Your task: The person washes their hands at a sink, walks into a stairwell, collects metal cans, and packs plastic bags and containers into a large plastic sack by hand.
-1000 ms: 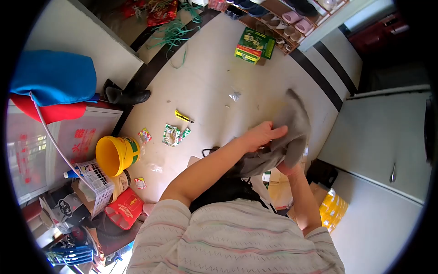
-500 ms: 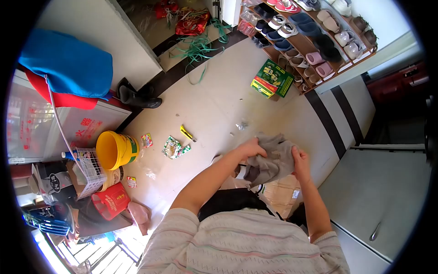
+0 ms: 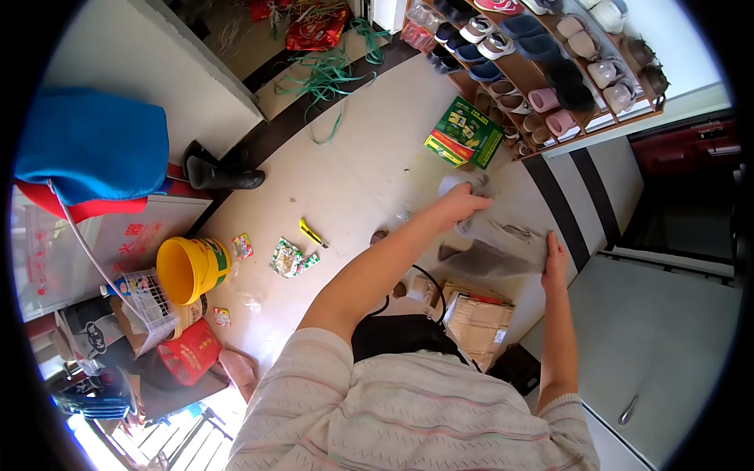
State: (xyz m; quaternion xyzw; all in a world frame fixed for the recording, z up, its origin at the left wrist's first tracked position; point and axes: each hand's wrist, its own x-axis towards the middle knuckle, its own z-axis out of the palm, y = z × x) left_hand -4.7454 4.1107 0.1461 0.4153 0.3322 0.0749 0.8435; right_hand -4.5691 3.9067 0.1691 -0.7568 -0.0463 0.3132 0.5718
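Above the floor (image 3: 361,165): you hold grey cloth (image 3: 503,257);
Left hand (image 3: 463,204): fingers gripping one end;
Right hand (image 3: 554,263): fingers gripping the other;
Floor's far edge: green box (image 3: 470,129)

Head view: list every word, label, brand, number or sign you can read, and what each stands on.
"火" and "器": red characters on the pale panel at left.
Red marks further left on that panel: too blurred.
Green box: print too small to read.
Yellow bucket: label too small to read.
Red item: gold marks too blurred.
Dark box: pale characters too blurred.
Brown carton: white label too small.
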